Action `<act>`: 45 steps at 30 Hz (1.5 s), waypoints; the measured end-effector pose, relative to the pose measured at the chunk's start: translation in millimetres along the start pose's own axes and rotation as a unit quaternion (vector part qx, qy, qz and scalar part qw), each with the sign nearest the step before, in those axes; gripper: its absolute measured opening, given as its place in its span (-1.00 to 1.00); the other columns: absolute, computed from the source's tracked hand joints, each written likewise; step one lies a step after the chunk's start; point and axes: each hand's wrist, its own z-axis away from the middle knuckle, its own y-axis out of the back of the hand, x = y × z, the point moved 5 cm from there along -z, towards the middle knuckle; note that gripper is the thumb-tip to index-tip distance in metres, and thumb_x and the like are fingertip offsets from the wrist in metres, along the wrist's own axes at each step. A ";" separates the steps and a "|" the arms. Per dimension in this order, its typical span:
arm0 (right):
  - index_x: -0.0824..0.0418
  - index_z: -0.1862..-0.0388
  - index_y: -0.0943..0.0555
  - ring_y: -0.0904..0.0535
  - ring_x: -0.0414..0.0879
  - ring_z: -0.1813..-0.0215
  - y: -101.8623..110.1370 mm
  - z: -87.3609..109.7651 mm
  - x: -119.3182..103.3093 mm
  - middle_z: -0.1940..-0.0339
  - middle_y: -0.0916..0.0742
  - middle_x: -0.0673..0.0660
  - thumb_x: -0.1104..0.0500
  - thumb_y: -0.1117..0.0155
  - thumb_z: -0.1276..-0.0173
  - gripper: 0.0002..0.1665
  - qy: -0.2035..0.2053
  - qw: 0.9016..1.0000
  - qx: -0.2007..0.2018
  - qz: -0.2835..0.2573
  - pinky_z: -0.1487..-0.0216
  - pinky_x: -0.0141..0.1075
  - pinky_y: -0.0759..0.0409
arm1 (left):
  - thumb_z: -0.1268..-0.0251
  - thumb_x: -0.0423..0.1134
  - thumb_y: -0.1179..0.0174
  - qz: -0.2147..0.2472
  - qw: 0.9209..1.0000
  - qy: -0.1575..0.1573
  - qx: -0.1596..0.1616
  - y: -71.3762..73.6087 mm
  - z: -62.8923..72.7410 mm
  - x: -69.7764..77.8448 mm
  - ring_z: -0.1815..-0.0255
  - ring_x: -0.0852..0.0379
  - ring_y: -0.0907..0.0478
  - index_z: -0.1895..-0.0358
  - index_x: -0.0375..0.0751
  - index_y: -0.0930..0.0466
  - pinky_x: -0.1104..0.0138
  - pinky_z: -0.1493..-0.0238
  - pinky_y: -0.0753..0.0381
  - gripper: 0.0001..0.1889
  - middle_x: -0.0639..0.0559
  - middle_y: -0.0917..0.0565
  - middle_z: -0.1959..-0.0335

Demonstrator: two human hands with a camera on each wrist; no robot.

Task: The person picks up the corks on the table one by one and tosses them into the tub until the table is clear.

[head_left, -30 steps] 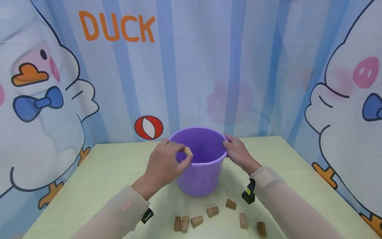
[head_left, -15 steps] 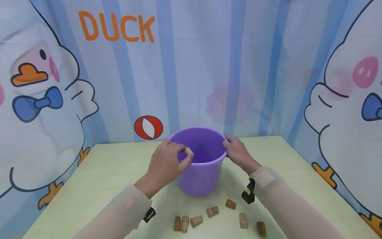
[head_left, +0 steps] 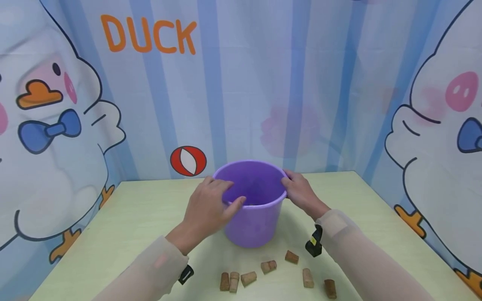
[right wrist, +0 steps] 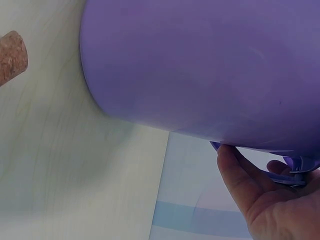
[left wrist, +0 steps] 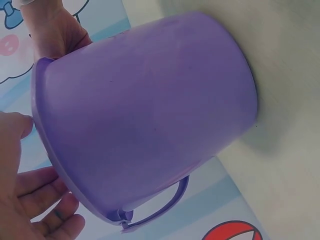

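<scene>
A purple plastic bucket (head_left: 252, 225) stands upright on the table, its inside only partly in view. At its left rim is my left hand (head_left: 207, 207), thumb and fingers apart over the opening with nothing between them. In the left wrist view, the fingers (left wrist: 47, 195) lie along the rim. My right hand (head_left: 300, 191) grips the bucket's right side at the rim. The right wrist view has that hand (right wrist: 280, 202) curled round the purple handle (right wrist: 282, 179) just under the rim. No cork shows inside the bucket from here.
Several wine corks lie in front of the bucket, among them a cork (head_left: 224, 281) at the left, a cork (head_left: 268, 266) in the middle and a dark cork (head_left: 330, 289) at the right. A printed curtain (head_left: 248, 83) hangs behind the pale table (head_left: 150, 217).
The cork pinched in my left hand earlier is gone from the fingers; thumb and forefinger have parted over the bucket. My right hand and the bucket have stayed put.
</scene>
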 end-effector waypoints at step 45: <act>0.33 -0.47 -0.41 -0.66 0.14 -0.08 0.5 0.6 -1.6 -0.16 -0.68 0.34 0.17 0.22 -0.55 -0.40 -0.003 1.000 0.009 0.010 0.04 -0.21 -0.68 | -0.12 -0.03 -0.49 0.037 0.997 -0.062 0.032 19.5 46.2 -7.0 0.20 0.18 -0.64 0.11 -0.13 -0.79 0.30 0.28 -0.71 -0.67 0.13 -0.78 0.25</act>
